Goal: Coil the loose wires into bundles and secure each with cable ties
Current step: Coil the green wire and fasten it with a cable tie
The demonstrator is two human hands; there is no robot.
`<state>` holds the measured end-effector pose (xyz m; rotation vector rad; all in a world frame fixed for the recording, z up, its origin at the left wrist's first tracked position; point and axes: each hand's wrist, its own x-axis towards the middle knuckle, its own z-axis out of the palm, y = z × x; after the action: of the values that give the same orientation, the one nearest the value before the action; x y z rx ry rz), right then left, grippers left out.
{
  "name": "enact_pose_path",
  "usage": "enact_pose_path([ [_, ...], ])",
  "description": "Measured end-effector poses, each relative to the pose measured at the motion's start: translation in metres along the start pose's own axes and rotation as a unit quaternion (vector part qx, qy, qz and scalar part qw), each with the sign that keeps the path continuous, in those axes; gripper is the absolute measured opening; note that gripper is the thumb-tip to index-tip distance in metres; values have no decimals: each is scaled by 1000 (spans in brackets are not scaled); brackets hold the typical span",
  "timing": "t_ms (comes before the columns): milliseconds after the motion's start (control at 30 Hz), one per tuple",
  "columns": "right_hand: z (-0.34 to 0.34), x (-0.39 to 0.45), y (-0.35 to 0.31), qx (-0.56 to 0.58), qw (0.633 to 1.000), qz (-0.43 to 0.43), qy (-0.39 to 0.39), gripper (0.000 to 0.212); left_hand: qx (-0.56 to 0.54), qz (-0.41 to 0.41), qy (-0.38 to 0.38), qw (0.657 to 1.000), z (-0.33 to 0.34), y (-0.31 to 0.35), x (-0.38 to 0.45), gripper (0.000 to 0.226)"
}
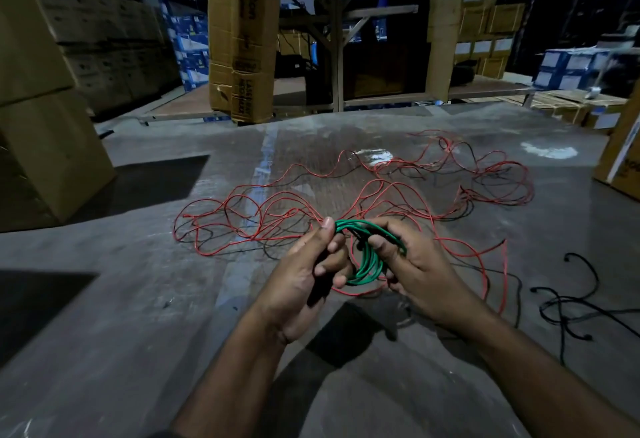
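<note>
Head view, as I see it from the remote station: both bare hands are raised over a grey concrete floor (138, 299) with a small coil of green wire (367, 257) held between them. The left hand (308, 275) has its fingers curled round the coil's left side, thumb tip lying on top of the strands at the upper bend. The right hand (412, 264) grips the coil's right side, its thumb pressed over the strands and its fingers wrapped beneath them; so both hands are closed on the same green bundle. The coil hangs as several stacked loops, its lower curve dipping between the two palms. I cannot tell whether a cable tie is on it. Just beyond the fingertips, a loose tangle of red wires (346, 192) mixed with thinner black strands sprawls on the floor, running out left of the left hand and far to the right past the right hand; some red loops pass under the hands. To the right of the right hand, well apart from it, separate black wires (568, 302) lie on the floor. Left of the left hand stand stacked cardboard boxes (45, 147); beyond the wires a tall upright carton (242, 39) leans beside metal shelving (346, 22).
</note>
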<state>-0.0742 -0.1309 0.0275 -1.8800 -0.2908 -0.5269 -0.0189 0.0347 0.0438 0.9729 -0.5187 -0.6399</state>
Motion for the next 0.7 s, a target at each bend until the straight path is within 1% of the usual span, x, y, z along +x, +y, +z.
enact_pose_path([
  [100, -2, 2, 3, 6, 1000, -11, 24, 26, -13, 13, 33, 999, -1, 0, 2, 30],
  [200, -8, 4, 3, 70, 992, 6, 105, 10, -33, 29, 56, 997, -4, 0, 5, 31],
  [233, -11, 4, 3, 78, 987, 14, 137, 8, -42, 31, 62, 997, -5, 0, 6, 32],
  [333, -14, 4, 6, 37, 976, 13, 213, 13, -79, 29, 64, 994, -4, 0, 5, 36],
  [400, -12, 3, 10, -34, 970, 21, 238, 12, -88, 31, 56, 994, 1, 0, 4, 36],
  [467, -7, 1, 15, -142, 965, 36, 216, 13, -76, 32, 52, 995, 5, 1, 3, 34],
  [533, -1, -1, 20, -217, 961, 37, 167, 15, -34, 41, 66, 996, 7, 0, 2, 33],
  [633, 10, -4, 19, -292, 952, 4, 90, 17, 3, 60, 96, 994, 7, 1, 3, 30],
  [700, 16, -7, 14, -317, 947, -19, 46, 20, 15, 71, 105, 992, 7, 2, 2, 28],
])
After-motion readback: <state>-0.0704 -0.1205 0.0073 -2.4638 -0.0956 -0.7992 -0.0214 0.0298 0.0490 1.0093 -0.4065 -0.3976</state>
